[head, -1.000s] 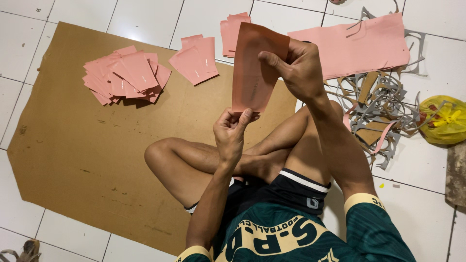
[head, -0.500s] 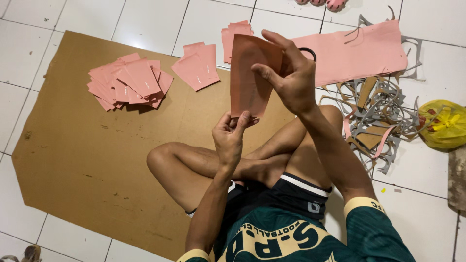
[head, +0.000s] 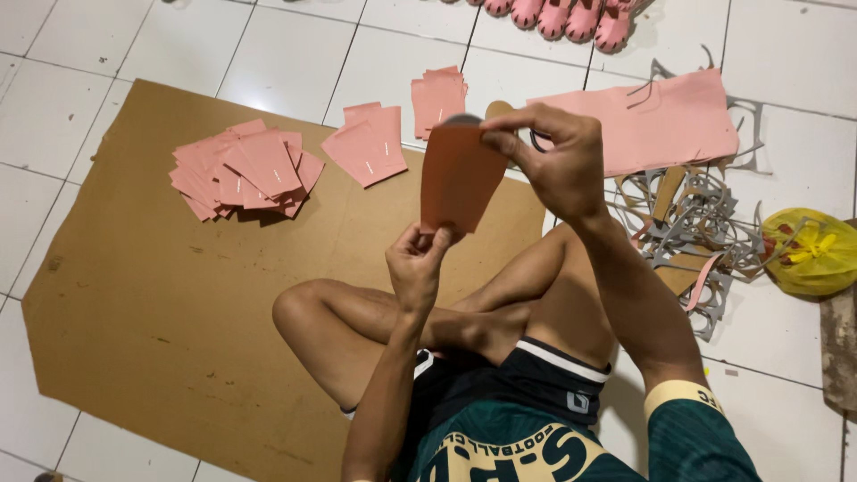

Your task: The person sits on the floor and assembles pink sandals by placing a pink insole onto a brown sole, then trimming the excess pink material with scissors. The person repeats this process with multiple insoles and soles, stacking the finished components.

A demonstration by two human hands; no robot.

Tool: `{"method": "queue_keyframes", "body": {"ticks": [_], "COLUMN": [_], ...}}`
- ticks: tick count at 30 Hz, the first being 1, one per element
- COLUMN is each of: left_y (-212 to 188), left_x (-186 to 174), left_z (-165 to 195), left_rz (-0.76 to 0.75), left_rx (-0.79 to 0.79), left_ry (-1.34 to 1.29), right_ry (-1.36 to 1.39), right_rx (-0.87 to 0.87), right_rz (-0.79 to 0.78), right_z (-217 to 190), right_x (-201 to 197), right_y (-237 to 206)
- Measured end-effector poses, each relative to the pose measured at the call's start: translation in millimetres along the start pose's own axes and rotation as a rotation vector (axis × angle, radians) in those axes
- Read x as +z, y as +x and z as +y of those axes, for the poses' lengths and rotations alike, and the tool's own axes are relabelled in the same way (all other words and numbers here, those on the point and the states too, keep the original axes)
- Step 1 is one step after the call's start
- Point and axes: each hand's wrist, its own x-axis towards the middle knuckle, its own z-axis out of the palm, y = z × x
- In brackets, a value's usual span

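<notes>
Pink cut piece, held upright at frame centre: the left hand pinches its bottom edge, the right hand grips its top. Below lies a brown cardboard sheet on the floor, bearing a pink pile at upper left. A yellow bag sits far right, knotted, contents hidden.

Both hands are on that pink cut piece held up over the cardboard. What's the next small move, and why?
Probably lay it down on a stack. The left hand pinches the bottom edge of the pink piece and the right hand grips its top, so it hangs in the air. Matching pieces already lie in a pile on the cardboard sheet, with a smaller stack nearer.
</notes>
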Motion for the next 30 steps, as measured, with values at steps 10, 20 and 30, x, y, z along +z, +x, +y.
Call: {"method": "queue_keyframes", "body": {"ticks": [10,20,30], "left_y": [-1.4,0.9,-0.6], "left_x": [1.8,2.0,1.2], "left_z": [5.2,0.3,-0.4], "left_rz": [0.005,-0.030,-0.041], "left_rx": [-0.026,-0.024,-0.015], "left_ry": [0.069,0.021,0.014], "right_ry": [0.108,0.208,0.157], "right_rx": [0.130,0.147,0.176], "right_rz": [-0.021,-0.025,-0.010], "right_z": [0.0,-0.4,2.6], "right_x": [-4.2,-6.9,-3.5], "right_y": [19.1,18.9,18.0]}}
